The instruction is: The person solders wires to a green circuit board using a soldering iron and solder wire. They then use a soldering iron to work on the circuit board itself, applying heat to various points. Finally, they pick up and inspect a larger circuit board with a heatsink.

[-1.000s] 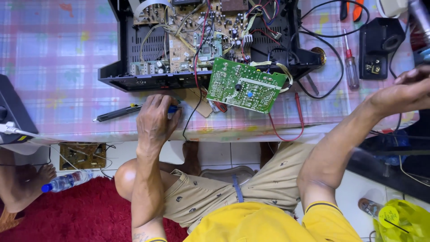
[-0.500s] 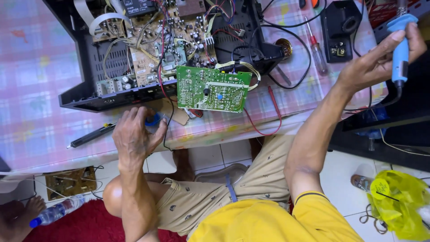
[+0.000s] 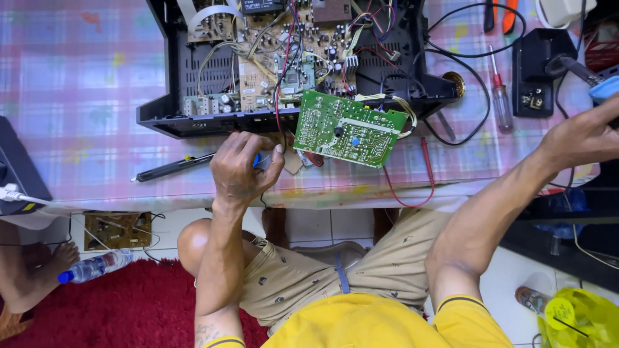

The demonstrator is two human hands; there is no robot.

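A counter point(image 3: 77, 96) under a pink checked cloth carries an opened black chassis point(image 3: 193, 119) full of boards and wires. A green circuit board point(image 3: 348, 129) leans off its front edge, long axis running left to right. The left hand point(image 3: 242, 169) pinches a small blue-tipped tool point(image 3: 261, 160) — just beside the board. The right hand point(image 3: 583, 138) holds a blue soldering iron point(image 3: 606, 87) at the frame edge — its grip is mostly hidden.
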